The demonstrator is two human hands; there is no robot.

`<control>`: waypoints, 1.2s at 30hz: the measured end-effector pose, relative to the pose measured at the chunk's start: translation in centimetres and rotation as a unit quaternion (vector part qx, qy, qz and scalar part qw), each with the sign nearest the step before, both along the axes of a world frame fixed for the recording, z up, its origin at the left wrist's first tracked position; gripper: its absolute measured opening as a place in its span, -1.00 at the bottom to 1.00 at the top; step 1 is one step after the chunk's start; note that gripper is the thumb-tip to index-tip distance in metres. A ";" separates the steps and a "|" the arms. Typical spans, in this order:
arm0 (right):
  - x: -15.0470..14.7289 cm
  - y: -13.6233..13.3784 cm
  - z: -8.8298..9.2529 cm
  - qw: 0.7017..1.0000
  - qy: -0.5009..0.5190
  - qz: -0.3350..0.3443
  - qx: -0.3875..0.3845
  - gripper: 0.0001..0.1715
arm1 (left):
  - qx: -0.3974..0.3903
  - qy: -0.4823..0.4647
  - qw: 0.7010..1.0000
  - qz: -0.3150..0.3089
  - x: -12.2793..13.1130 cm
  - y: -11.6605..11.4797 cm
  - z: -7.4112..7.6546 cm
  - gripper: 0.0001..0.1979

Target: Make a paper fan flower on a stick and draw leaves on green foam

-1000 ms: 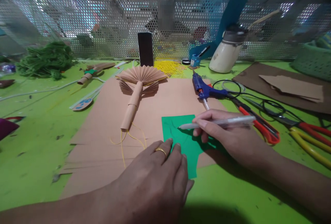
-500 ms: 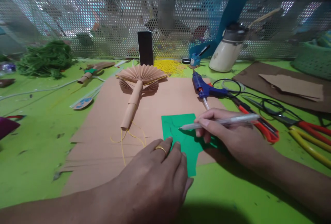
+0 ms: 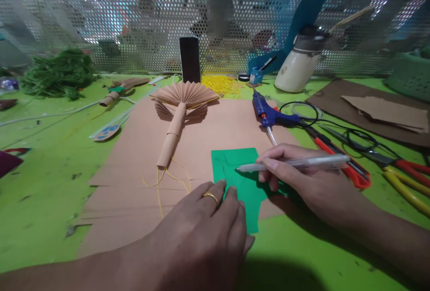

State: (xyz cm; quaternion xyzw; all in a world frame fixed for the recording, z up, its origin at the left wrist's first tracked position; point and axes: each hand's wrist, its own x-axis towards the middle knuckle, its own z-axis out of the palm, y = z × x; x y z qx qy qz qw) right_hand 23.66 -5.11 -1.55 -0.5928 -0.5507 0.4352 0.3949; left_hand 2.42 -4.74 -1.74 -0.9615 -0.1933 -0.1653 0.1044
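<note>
A pen (image 3: 316, 162) is pinched in my right hand (image 3: 302, 183), its tip touching a piece of green paper (image 3: 240, 158). Thin dark lines mark the paper near the tip. Across the paper's lower left edge lies my left hand (image 3: 211, 223), fingers stretched out and pressing on it, a gold ring on one finger. Beneath the green piece is a large sheet of brown paper (image 3: 134, 147). A pleated brown paper fan shape (image 3: 184, 98) with a rolled paper handle and loose yellow threads rests on the sheet, left of the green paper.
A blue glue gun (image 3: 268, 111), a red utility knife (image 3: 352, 170) and scissors (image 3: 399, 179) lie at the right. Behind stand a phone (image 3: 190, 60), a small blue jar (image 3: 256, 76) and a cream flask (image 3: 298, 67). Green strands (image 3: 58, 76) are heaped at the left.
The pen tip has moved slightly right and down over the green paper, and a dark line on the paper now shows more clearly. My left hand stays in place on it.
</note>
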 end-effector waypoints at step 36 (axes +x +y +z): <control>-0.4 -0.1 0.1 1.000 -0.011 0.005 0.021 -0.76 | 0.011 0.011 1.000 -0.008 0.1 0.1 -0.2 -0.71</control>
